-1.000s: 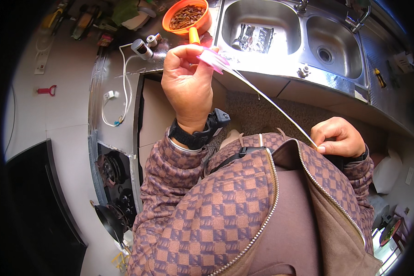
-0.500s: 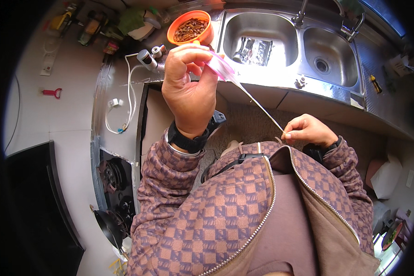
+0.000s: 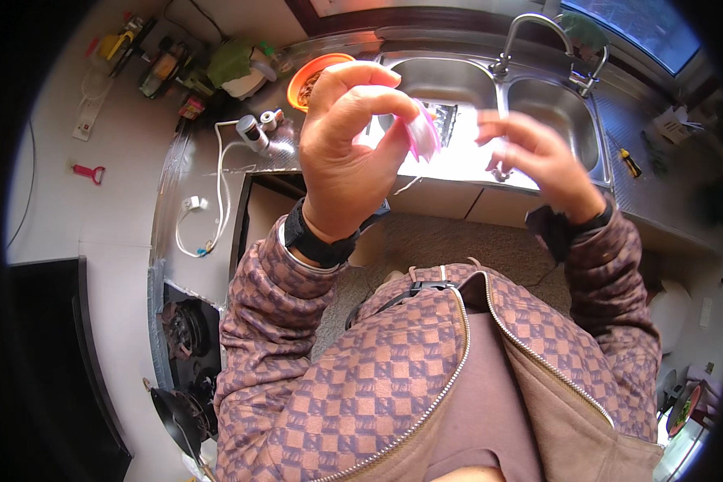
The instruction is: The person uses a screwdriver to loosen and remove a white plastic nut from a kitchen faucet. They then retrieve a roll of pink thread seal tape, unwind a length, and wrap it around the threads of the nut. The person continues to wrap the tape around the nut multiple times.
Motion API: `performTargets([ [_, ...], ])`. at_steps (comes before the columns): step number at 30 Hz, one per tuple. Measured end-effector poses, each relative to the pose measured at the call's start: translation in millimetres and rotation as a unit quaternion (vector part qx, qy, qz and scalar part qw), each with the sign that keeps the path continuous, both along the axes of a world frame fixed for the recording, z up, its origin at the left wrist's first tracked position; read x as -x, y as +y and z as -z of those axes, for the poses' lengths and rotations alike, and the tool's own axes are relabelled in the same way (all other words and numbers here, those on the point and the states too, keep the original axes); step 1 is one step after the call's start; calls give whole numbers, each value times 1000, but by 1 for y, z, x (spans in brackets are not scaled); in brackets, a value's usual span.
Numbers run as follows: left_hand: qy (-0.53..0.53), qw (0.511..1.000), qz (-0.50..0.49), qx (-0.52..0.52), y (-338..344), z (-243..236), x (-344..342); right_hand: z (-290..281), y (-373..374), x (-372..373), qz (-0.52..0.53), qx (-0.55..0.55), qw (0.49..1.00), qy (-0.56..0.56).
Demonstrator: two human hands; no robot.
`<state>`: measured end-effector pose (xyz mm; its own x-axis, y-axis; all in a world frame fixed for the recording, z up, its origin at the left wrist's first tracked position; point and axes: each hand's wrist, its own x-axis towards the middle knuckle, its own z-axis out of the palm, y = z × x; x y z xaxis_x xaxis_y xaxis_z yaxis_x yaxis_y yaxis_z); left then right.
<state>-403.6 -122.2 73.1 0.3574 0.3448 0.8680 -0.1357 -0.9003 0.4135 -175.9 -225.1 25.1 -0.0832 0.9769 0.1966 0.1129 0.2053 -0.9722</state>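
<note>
My left hand (image 3: 349, 149) is raised before the sink, closed on a pink, flat spool-like object (image 3: 422, 136) with white material wound on it. A short white strand (image 3: 410, 185) shows below it against the counter edge; whether it joins the spool is unclear. My right hand (image 3: 538, 157) is lifted to the spool's right, its fingers apart, slightly blurred, with nothing visibly in them. The double steel sink (image 3: 554, 104) lies behind both hands, its middle washed out by glare.
Behind stand an orange bowl (image 3: 321, 64), curved faucets (image 3: 522, 24), small metal cylinders (image 3: 253, 132) and a white cable (image 3: 217, 193). At right lies a yellow screwdriver (image 3: 628, 162). A stove (image 3: 185, 329) and dark pan (image 3: 173, 418) are at lower left.
My right hand has risen from near my waist, letting go of the long white strand stretched from the spool. My left hand still grips the spool, moved slightly rightward. The view has tilted.
</note>
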Motion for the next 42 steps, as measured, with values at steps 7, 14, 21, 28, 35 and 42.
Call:
performTargets([
  [7, 34, 999, 9, 40, -13, -8, -16, -95, 22, 34, -189, -44, 979, -55],
  [14, 23, 999, 13, 43, -15, -4, -15, -103, 18, 35, -150, 71, 983, -84],
  [21, 17, 849, 271, 454, -33, 8, -17, -105, -6, 30, -17, -70, 990, -121],
  [28, -12, 704, 381, 599, -50, 6, -24, -99, -18, 32, 85, -149, 962, -213],
  [35, -6, 701, 382, 602, -57, 8, -30, -88, -31, 31, 141, -175, 961, -159],
  [42, 6, 702, 365, 611, -64, 9, -37, -79, -40, 22, 134, -145, 970, -142],
])
